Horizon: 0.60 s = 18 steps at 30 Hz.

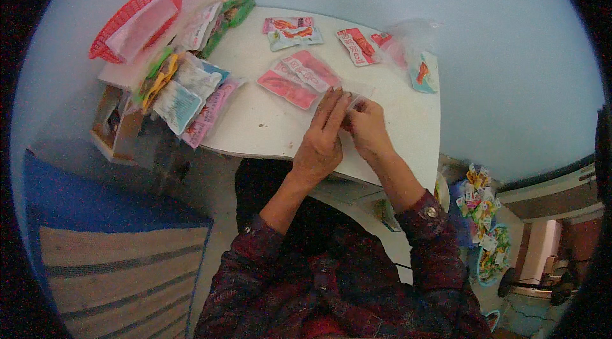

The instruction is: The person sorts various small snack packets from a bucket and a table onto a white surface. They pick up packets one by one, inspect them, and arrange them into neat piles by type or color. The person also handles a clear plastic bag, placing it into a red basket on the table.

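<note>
A clear plastic bag lies on the white table with two red-and-pink snack packets inside it. My left hand is at the bag's near right end, its fingers straight and close together over the edge; its thumb is hidden. Right beside it, my right hand pinches the same edge between bent fingers and thumb. The two hands touch or nearly touch at the fingertips. Beyond the bag are a pink packet and a pale blue packet, partly overlapping.
At the table's right lie a red packet, a teal-and-white packet and a loose clear bag. Filled packets pile up at the left edge, near a red plastic basket. Colourful packets fill the floor area at right.
</note>
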{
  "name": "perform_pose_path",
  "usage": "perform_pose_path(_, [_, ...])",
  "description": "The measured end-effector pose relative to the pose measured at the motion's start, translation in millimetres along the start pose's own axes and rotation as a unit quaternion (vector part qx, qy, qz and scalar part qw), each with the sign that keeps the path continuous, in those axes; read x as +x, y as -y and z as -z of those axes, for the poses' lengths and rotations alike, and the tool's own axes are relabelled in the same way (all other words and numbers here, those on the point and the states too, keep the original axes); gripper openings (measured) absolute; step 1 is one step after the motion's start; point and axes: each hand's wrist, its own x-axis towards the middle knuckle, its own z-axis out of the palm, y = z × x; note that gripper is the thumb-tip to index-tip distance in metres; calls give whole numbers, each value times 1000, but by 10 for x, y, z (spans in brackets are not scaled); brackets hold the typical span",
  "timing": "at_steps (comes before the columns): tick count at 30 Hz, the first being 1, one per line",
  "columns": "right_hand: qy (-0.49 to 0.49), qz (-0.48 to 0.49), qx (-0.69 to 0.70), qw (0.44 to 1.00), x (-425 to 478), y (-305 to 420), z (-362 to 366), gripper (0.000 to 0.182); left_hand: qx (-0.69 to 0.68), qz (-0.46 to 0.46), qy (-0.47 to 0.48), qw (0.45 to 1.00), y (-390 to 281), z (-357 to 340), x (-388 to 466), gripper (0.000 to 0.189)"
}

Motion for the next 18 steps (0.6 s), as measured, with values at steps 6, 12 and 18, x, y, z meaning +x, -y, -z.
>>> perform_pose_path(6, [-60,100,-100,988,63,461,466,21,32,25,-38,998,-36,5,-16,37])
perform_pose_path(12, [-134,329,-442,824,976,383,595,22,47,54,-54,996,3,-50,-22,16])
perform_pose_path(18, [-183,203,-628,728,1462,315,660,43,52,49,-36,997,-14,-21,-8,15])
